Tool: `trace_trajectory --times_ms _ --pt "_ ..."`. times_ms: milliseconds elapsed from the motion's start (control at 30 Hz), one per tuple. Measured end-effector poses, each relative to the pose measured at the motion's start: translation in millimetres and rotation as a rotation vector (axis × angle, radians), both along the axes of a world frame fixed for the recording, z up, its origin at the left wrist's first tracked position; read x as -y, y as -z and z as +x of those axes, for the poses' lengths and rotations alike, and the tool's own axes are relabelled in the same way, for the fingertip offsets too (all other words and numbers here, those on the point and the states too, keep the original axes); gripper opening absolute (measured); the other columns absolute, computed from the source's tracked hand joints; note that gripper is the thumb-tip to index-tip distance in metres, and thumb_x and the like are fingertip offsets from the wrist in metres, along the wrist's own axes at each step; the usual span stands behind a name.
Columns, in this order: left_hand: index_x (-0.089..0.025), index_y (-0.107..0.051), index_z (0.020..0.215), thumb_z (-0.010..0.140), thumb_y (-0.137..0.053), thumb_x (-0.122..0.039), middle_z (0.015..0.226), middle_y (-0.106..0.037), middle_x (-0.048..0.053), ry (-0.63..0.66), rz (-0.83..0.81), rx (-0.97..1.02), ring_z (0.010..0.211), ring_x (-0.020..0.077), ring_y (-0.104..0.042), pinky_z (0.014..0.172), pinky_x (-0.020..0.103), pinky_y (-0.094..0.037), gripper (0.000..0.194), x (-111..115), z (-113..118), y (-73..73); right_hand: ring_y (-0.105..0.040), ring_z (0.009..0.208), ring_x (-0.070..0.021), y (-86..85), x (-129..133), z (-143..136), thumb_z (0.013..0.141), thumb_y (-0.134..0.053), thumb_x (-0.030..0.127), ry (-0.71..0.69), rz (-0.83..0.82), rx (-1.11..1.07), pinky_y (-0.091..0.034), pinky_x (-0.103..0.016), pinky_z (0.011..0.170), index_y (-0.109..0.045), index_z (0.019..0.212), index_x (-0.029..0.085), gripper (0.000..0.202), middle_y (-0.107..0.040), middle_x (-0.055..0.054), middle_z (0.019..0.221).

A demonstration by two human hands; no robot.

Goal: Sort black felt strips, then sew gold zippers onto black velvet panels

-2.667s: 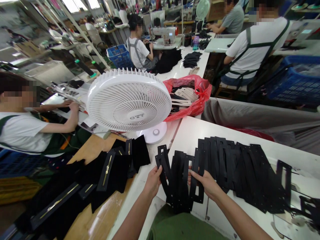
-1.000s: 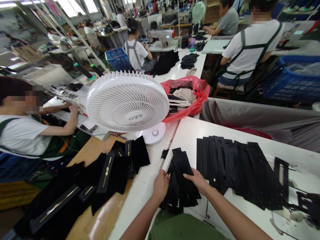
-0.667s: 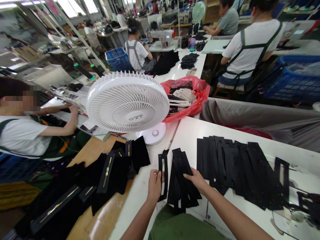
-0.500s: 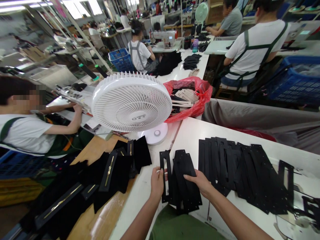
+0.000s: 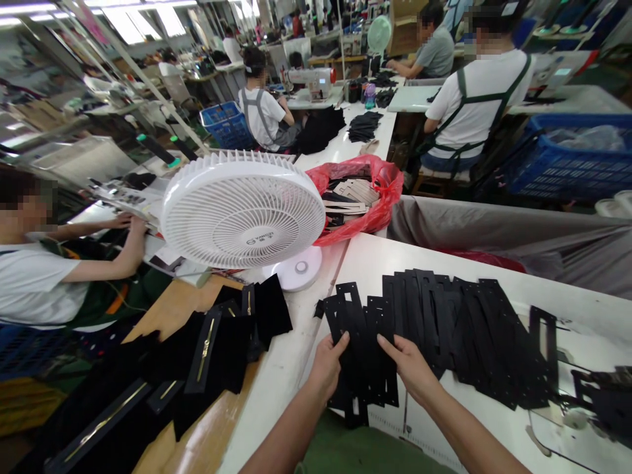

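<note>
At far left, a seated person [image 5: 39, 283] in a white shirt, arms stretched forward; near left, black fabric pieces [image 5: 274, 309] overlapping on a brown wooden board [image 5: 168, 306], with gold zippers [image 5: 205, 349] set in dark strips on top; right of these and farther off, a white fan [image 5: 244, 214], tilted; just beyond its right edge, a red plastic bag [image 5: 388, 197] with beige strips [image 5: 358, 191] and black ones inside; near middle, left hand [image 5: 328, 368] clamped on the left side of a fanned bundle of black strips [image 5: 368, 355], thumb on top, fingers mostly hidden, the bundle at the near edge of a white table [image 5: 365, 257]; right hand [image 5: 415, 368] clamped on the bundle's right side, thumb likewise on top; cannot tell how many strips in each grip, nor whether in contact with the broad row of overlapping strips [image 5: 474, 336] just to the right; far beyond that row, a person with green straps [image 5: 474, 99]; at its right end, one slotted strip [image 5: 552, 349]; farther right, a blue basket [image 5: 573, 158]; near right, metal machine parts [image 5: 575, 418].
</note>
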State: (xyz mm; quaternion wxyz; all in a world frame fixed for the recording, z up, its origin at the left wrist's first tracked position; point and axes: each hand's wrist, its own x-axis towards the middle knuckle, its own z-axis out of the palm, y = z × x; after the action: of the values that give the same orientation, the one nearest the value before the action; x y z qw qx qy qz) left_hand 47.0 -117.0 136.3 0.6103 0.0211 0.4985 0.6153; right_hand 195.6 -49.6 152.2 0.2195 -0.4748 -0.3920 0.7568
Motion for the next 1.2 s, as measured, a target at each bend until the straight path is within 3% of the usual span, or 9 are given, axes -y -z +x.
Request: trace_trajectory --times_ms 167,333,633,767,867,933,1033,1100,1200 --pt "-0.011 -0.067 0.094 0.062 -0.079 -0.039 0.095 -0.071 0.013 0.007 -0.001 0.018 0.101 0.0311 -0.062 0.092 0.042 -0.047 0.044 -4 3 -2.7 -0.063 0.084 -0.0255 -1.9 -9 20 0.066 -0.070 0.054 0.041 0.014 -0.007 -0.047 -0.038 0.082 -0.069 0.085 0.015 0.044 -0.070 -0.008 0.086" --pt "-0.012 -0.066 0.096 0.064 -0.077 -0.038 0.097 -0.070 0.013 0.076 0.024 0.016 0.102 0.0301 -0.062 0.092 0.041 -0.047 0.043 -16 11 -4.0 -0.064 0.076 -0.0257 -11.4 -27 58 0.064 -0.073 0.051 0.078 0.023 0.013 -0.050 -0.037 0.070 -0.066 0.086 0.016 0.041 -0.070 -0.009 0.083" --pt "-0.011 -0.065 0.099 0.064 -0.076 -0.044 0.101 -0.069 0.014 0.259 0.126 -0.017 0.099 0.0295 -0.063 0.091 0.043 -0.047 0.049 -80 59 -7.4 -0.065 0.074 -0.0262 -33.9 -67 120 0.065 -0.072 0.048 0.201 0.124 0.087 -0.051 -0.038 0.065 -0.060 0.097 0.019 0.045 -0.069 -0.008 0.085" --pt "-0.010 -0.062 0.102 0.065 -0.073 -0.048 0.102 -0.067 0.017 0.336 0.130 -0.109 0.096 0.0316 -0.063 0.088 0.046 -0.048 0.054 -118 86 4.1 -0.065 0.078 -0.0284 -27.5 -92 134 0.063 -0.070 0.048 0.240 0.183 0.181 -0.051 -0.041 0.067 -0.059 0.096 0.019 0.045 -0.069 -0.010 0.089" --pt "-0.008 -0.053 0.115 0.062 -0.076 -0.043 0.114 -0.060 0.022 0.309 0.048 -0.295 0.108 0.0353 -0.056 0.095 0.050 -0.042 0.067 -133 89 22.4 -0.061 0.095 -0.0328 -9.6 -113 149 0.056 -0.072 0.045 0.309 0.242 0.330 -0.048 -0.047 0.082 -0.058 0.098 0.018 0.052 -0.067 -0.013 0.099" --pt "-0.010 -0.045 0.124 0.061 -0.077 -0.035 0.128 -0.049 0.023 0.255 -0.010 -0.457 0.121 0.0346 -0.046 0.103 0.049 -0.032 0.075 -127 76 33.4 -0.051 0.111 -0.0359 4.0 -121 157 0.052 -0.073 0.041 0.371 0.296 0.461 -0.037 -0.051 0.096 -0.055 0.104 0.016 0.060 -0.060 -0.017 0.114" --pt "-0.015 -0.045 0.124 0.065 -0.073 -0.028 0.137 -0.040 0.017 0.191 -0.058 -0.665 0.131 0.0298 -0.033 0.110 0.044 -0.020 0.066 -90 40 41.7 -0.044 0.119 -0.0345 23.2 -112 152 0.058 -0.069 0.040 0.362 0.359 0.573 -0.026 -0.051 0.104 -0.052 0.111 0.016 0.061 -0.052 -0.018 0.125" --pt "-0.017 -0.047 0.121 0.067 -0.069 -0.025 0.138 -0.039 0.015 0.166 -0.115 -0.816 0.134 0.0292 -0.026 0.112 0.043 -0.013 0.059 -55 18 43.4 -0.055 0.106 -0.0310 36.8 -91 131 0.064 -0.065 0.041 0.235 0.348 0.537 -0.034 -0.049 0.099 -0.057 0.105 0.018 0.048 -0.061 -0.014 0.112" --pt "-0.014 -0.043 0.124 0.063 -0.071 -0.022 0.138 -0.036 0.017 0.239 -0.296 -1.118 0.135 0.0333 -0.020 0.112 0.046 -0.011 0.067 -8 3 48.5 -0.065 0.081 -0.0259 60.7 -46 74 0.067 -0.063 0.035 -0.016 0.258 0.418 -0.049 -0.042 0.080 -0.064 0.091 0.019 0.029 -0.069 -0.007 0.084"
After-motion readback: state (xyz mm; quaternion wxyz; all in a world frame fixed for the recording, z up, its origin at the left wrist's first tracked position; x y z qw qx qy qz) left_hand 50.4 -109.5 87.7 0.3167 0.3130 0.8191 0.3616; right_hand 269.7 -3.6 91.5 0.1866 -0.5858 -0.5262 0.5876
